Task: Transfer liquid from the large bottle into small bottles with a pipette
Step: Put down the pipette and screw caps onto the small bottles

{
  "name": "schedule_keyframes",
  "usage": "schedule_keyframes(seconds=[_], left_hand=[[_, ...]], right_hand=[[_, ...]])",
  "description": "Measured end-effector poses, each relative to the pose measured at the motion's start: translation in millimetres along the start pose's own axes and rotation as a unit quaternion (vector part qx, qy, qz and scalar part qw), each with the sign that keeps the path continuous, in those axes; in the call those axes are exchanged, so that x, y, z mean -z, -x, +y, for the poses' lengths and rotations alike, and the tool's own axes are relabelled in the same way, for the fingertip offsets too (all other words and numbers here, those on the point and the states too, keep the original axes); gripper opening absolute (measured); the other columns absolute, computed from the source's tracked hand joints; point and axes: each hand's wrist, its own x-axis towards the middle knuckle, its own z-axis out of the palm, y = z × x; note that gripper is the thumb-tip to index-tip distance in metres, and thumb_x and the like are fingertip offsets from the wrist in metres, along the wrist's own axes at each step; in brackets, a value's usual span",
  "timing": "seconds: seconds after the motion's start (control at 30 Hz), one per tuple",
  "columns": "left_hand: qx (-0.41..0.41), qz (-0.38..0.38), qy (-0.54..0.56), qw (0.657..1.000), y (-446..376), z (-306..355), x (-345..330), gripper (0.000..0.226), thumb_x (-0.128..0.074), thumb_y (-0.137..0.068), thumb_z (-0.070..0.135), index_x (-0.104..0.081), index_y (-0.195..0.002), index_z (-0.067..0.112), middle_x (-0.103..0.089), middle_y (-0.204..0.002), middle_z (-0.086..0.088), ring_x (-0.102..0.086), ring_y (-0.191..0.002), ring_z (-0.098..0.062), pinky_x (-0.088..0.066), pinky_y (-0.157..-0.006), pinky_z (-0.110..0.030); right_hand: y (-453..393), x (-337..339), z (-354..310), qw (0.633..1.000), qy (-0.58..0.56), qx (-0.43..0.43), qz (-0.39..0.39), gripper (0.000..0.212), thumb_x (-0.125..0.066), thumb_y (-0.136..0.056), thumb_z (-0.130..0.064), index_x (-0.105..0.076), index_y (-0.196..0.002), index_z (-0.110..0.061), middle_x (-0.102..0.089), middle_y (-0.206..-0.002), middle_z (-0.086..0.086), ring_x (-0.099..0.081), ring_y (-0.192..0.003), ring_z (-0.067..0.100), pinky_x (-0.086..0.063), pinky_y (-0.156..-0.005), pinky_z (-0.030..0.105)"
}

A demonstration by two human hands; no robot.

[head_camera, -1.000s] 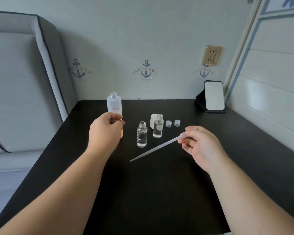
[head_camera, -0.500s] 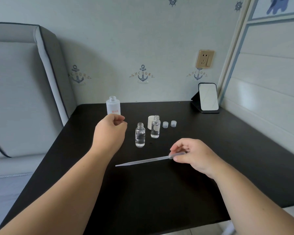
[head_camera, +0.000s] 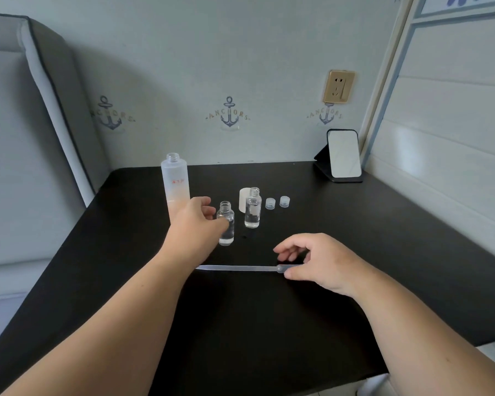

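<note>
- The right hand point(head_camera: 320, 261) lies low over the table point(head_camera: 297, 324), fingers spread and loosely curved; its thumb rests against the bulb end of the pipette point(head_camera: 240, 268). Whether it pinches the bulb or only touches it cannot be told. The pose fits a tool laid down flat, where it cannot drip or roll.
- The pipette lies flat on the table, its tip pointing across toward the left forearm, just this side of the bottles.
- The left hand point(head_camera: 196, 224) reaches forward with fingers partly open, closing around the near small bottle point(head_camera: 226, 222). Fingertips look to be at the glass, but a firm grip cannot be confirmed. Judged from the reach, the aim is to steady or lift that bottle.
- That near small bottle stands upright and uncapped, with clear liquid in its lower part, so it needs level handling.
- Just beyond and to the right of the left hand stands the second small bottle point(head_camera: 252, 208), also open and partly filled, with a white cap point(head_camera: 244, 199) behind it.
- Further right sit two small caps point(head_camera: 277, 202), side by side, within reach for closing.
- Beyond the left hand, on its left side, the large bottle point(head_camera: 175, 184) stands open, out of the way.
</note>
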Motion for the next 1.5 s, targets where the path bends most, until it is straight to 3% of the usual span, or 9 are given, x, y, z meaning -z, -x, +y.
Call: schedule_keyframes(seconds=[0.23, 0.4, 0.57, 0.67, 0.77, 1.07, 1.3, 1.4, 1.5], left_hand=[[-0.036, -0.021, -0.018, 0.999, 2, -10, -8, 0.07, -0.072, -0.084, 0.024, -0.044, -0.148, 0.022, -0.059, -0.112, 0.023, -0.061, -0.105, -0.001, -0.042, -0.075, -0.011], [-0.043, -0.004, -0.013, 0.999, -1, -14, -8, 0.067, -0.074, -0.087, 0.03, -0.047, -0.147, 0.022, -0.064, -0.116, 0.018, -0.062, -0.104, 0.0, -0.042, -0.075, -0.009], [-0.045, 0.006, -0.021, 0.999, -2, -17, -10, 0.059, -0.073, -0.088, 0.032, -0.053, -0.142, 0.022, -0.066, -0.114, 0.017, -0.063, -0.103, 0.002, -0.043, -0.075, -0.007], [-0.047, 0.008, -0.025, 0.999, -2, -19, -10, 0.056, -0.074, -0.087, 0.032, -0.056, -0.139, 0.024, -0.067, -0.111, 0.018, -0.063, -0.101, 0.005, -0.043, -0.076, -0.007], [-0.051, 0.008, -0.035, 0.998, -2, -19, -10, 0.05, -0.074, -0.086, 0.033, -0.059, -0.134, 0.027, -0.067, -0.106, 0.022, -0.061, -0.098, 0.009, -0.042, -0.071, -0.004], [-0.063, 0.011, -0.07, 0.995, -2, -20, -11, 0.031, -0.075, -0.088, 0.035, -0.067, -0.118, 0.03, -0.068, -0.095, 0.023, -0.064, -0.091, 0.007, -0.043, -0.068, -0.006], [-0.072, 0.014, -0.085, 0.994, 0, -20, -15, 0.037, -0.075, -0.089, 0.036, -0.064, -0.124, 0.027, -0.067, -0.098, 0.021, -0.062, -0.089, 0.005, -0.04, -0.065, -0.006], [-0.076, 0.011, -0.087, 0.993, -1, -21, -15, 0.038, -0.074, -0.09, 0.038, -0.064, -0.124, 0.028, -0.067, -0.097, 0.021, -0.062, -0.088, 0.006, -0.04, -0.065, -0.007], [-0.078, 0.002, -0.078, 0.994, -1, -21, -16, 0.034, -0.074, -0.09, 0.039, -0.064, -0.121, 0.03, -0.068, -0.098, 0.021, -0.064, -0.089, 0.004, -0.043, -0.068, -0.008]], right_hand=[[-37, 12, -2, 0.996, -0.07, -0.022, 0.056, 0.035, -0.085, -0.075, -0.01, -0.075, -0.098, -0.035, -0.077, -0.094, -0.014, -0.072, -0.086, 0.007, -0.057, -0.085, 0.027], [-75, 11, -5, 0.992, -0.05, -0.062, 0.094, 0.025, -0.083, -0.08, -0.021, -0.073, -0.094, -0.039, -0.075, -0.091, -0.015, -0.069, -0.086, -0.002, -0.052, -0.083, 0.024], [-108, 3, -5, 0.983, 0.032, -0.068, 0.168, 0.03, -0.074, -0.088, -0.023, -0.07, -0.118, -0.029, -0.062, -0.121, -0.01, -0.059, -0.108, 0.012, -0.042, -0.086, 0.029], [-120, -3, -4, 0.981, 0.076, -0.07, 0.164, 0.04, -0.068, -0.094, -0.02, -0.062, -0.132, -0.027, -0.056, -0.135, -0.006, -0.054, -0.119, 0.017, -0.037, -0.09, 0.026], [-127, -7, -2, 0.98, 0.101, -0.083, 0.147, 0.043, -0.062, -0.096, -0.015, -0.059, -0.138, -0.027, -0.055, -0.139, -0.003, -0.055, -0.122, 0.022, -0.042, -0.096, 0.03], [-122, -7, -3, 0.971, 0.113, -0.113, 0.179, 0.032, -0.064, -0.094, -0.014, -0.067, -0.124, -0.022, -0.06, -0.119, -0.002, -0.059, -0.109, 0.018, -0.04, -0.086, 0.025], [-106, 0, -15, 0.974, 0.081, -0.157, 0.145, 0.026, -0.068, -0.09, -0.016, -0.07, -0.117, -0.017, -0.071, -0.114, 0.002, -0.069, -0.104, 0.025, -0.055, -0.095, 0.042], [-97, 13, -22, 0.966, 0.048, -0.16, 0.196, 0.019, -0.069, -0.083, -0.014, -0.075, -0.101, -0.009, -0.076, -0.088, 0.006, -0.071, -0.08, 0.027, -0.059, -0.082, 0.04], [-88, 23, -31, 0.957, -0.052, -0.127, 0.256, 0.016, -0.067, -0.081, -0.017, -0.074, -0.089, -0.006, -0.065, -0.064, 0.0, -0.057, -0.06, 0.02, -0.047, -0.063, 0.031]])
